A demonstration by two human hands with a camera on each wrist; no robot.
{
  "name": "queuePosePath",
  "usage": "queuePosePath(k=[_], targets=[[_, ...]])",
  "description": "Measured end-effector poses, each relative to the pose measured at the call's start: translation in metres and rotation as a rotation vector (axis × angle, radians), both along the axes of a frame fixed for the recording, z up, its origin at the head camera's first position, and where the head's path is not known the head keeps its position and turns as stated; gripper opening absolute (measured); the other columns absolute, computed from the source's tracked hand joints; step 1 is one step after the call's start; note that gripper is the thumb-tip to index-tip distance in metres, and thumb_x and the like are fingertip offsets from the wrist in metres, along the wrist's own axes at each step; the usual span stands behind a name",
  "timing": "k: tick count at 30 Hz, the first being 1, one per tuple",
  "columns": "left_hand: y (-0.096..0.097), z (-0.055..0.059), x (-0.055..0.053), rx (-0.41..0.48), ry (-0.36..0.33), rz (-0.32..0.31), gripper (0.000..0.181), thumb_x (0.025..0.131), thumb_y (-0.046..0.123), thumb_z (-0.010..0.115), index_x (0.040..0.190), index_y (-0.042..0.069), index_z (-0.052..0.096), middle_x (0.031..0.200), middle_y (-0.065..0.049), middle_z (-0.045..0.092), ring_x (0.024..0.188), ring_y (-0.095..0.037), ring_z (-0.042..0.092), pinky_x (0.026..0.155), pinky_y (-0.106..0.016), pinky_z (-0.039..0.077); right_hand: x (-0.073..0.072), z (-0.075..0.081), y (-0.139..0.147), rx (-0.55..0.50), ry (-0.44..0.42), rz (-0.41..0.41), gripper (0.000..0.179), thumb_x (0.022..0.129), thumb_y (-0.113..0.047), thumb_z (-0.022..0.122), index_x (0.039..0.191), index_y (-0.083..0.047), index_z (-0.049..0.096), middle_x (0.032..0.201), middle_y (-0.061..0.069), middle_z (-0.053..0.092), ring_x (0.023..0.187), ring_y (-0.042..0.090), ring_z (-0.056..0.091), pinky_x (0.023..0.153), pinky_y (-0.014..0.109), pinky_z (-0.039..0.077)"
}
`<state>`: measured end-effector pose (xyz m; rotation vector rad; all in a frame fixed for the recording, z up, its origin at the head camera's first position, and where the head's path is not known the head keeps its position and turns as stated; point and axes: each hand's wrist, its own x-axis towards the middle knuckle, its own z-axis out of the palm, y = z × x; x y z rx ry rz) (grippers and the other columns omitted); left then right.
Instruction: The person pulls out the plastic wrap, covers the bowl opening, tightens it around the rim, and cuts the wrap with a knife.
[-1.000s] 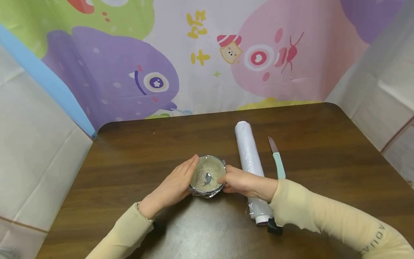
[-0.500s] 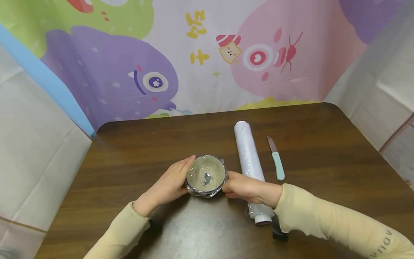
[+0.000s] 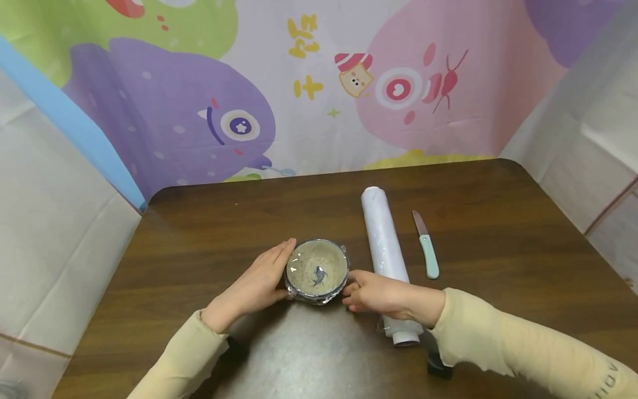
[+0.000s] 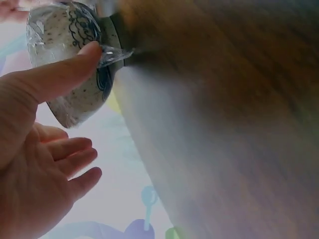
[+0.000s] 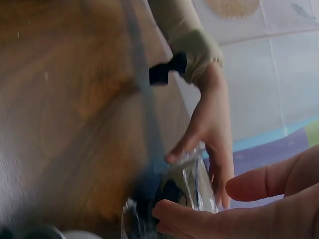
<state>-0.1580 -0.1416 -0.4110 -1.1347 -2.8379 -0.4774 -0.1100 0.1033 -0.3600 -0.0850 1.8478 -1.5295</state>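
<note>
A small speckled ceramic bowl (image 3: 319,265) with a dark rim and blue pattern stands upright on the table. Clear cling film covers it and bunches up below the rim. My left hand (image 3: 254,289) lies against its left side with fairly straight fingers. In the left wrist view the left thumb (image 4: 75,69) touches the film on the bowl's wall (image 4: 57,37), while the other fingers are spread loosely. At the right side is my right hand (image 3: 381,295), its fingertips at the film. The right thumb (image 5: 254,184) stands apart from the fingers in the right wrist view.
A white roll of cling film (image 3: 384,233) lies to the right of the bowl, partly under my right forearm. Beyond it lies a small knife (image 3: 428,257) with a mint-green handle. A printed cloth (image 3: 314,127) hangs behind the dark wooden table (image 3: 224,221).
My right hand has drawn slightly right and down, its thumb leaving the bowl's rim and its fingers loosening. My left hand has shifted slightly left. The bowl has stayed nearly in place.
</note>
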Motion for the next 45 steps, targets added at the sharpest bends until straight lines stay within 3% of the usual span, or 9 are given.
queuePosePath(k=[2,7,9,17,29,34,40,42,45], targets=[[-0.001,0.001,0.0,0.011,-0.051,0.013,0.101,0.064,0.025,0.083,0.14,-0.006,0.024,0.141,-0.022,0.033,0.129,-0.033,0.035,0.104,-0.046,0.03,0.004,0.002,-0.001,0.0,0.002,0.021,0.058,0.083,0.008,0.039,0.133,0.019,0.012,0.127,0.04,0.036,0.121,0.044,0.04,0.097,0.044,0.04],[0.0,0.004,-0.001,0.062,-0.215,0.035,0.105,0.063,0.035,0.082,0.142,-0.002,0.023,0.145,-0.018,0.029,0.132,-0.031,0.031,0.104,-0.047,0.029,0.006,0.004,-0.004,-0.022,0.015,0.041,0.053,0.087,0.006,0.04,0.132,0.02,0.014,0.126,0.039,0.039,0.121,0.044,0.04,0.098,0.045,0.038],[0.0,0.005,-0.001,0.075,-0.245,0.057,0.103,0.063,0.036,0.081,0.142,0.0,0.025,0.144,-0.017,0.03,0.131,-0.031,0.033,0.104,-0.046,0.03,0.005,0.003,-0.005,-0.028,0.022,0.041,0.052,0.087,0.006,0.041,0.131,0.02,0.016,0.125,0.038,0.04,0.121,0.043,0.04,0.099,0.046,0.037],[0.001,0.005,0.003,0.113,-0.217,0.147,0.093,0.063,0.037,0.081,0.138,0.006,0.036,0.135,-0.013,0.045,0.123,-0.027,0.045,0.098,-0.041,0.039,0.008,-0.001,0.0,-0.04,0.025,0.026,0.055,0.087,0.006,0.04,0.132,0.021,0.013,0.129,0.041,0.034,0.123,0.045,0.037,0.1,0.046,0.035],[0.006,0.002,0.009,0.149,-0.171,0.162,0.093,0.061,0.036,0.083,0.137,0.003,0.039,0.132,-0.013,0.049,0.118,-0.029,0.049,0.095,-0.041,0.041,0.011,-0.003,0.002,-0.043,0.035,0.084,0.054,0.088,0.003,0.042,0.13,0.024,0.016,0.127,0.04,0.037,0.121,0.045,0.039,0.099,0.045,0.037],[0.005,-0.002,0.01,0.142,-0.195,0.156,0.101,0.061,0.038,0.083,0.141,0.005,0.03,0.135,-0.013,0.045,0.121,-0.027,0.045,0.097,-0.041,0.039,0.011,-0.005,0.002,-0.021,0.031,0.072,0.054,0.087,0.004,0.042,0.129,0.025,0.016,0.126,0.039,0.038,0.12,0.045,0.041,0.098,0.044,0.038],[0.003,-0.009,0.01,0.081,-0.283,0.139,0.121,0.059,0.033,0.084,0.147,0.009,0.004,0.144,-0.016,0.031,0.125,-0.029,0.041,0.099,-0.043,0.037,0.015,-0.006,0.0,-0.003,0.038,0.129,0.054,0.084,0.002,0.045,0.128,0.024,0.022,0.125,0.038,0.041,0.117,0.042,0.045,0.096,0.042,0.041],[0.003,-0.01,0.011,0.068,-0.289,0.143,0.119,0.062,0.027,0.084,0.147,0.01,0.002,0.145,-0.016,0.029,0.12,-0.031,0.046,0.096,-0.043,0.04,0.014,-0.006,-0.002,-0.01,0.036,0.135,0.053,0.084,0.001,0.045,0.128,0.023,0.024,0.124,0.038,0.043,0.116,0.042,0.046,0.096,0.042,0.041],[0.006,-0.011,0.011,0.081,-0.237,0.163,0.104,0.069,0.014,0.078,0.146,0.01,0.009,0.137,-0.018,0.042,0.105,-0.031,0.057,0.083,-0.042,0.047,0.012,-0.005,-0.005,0.001,0.032,0.132,0.05,0.085,0.002,0.044,0.127,0.023,0.026,0.123,0.037,0.044,0.116,0.041,0.047,0.095,0.041,0.042]])
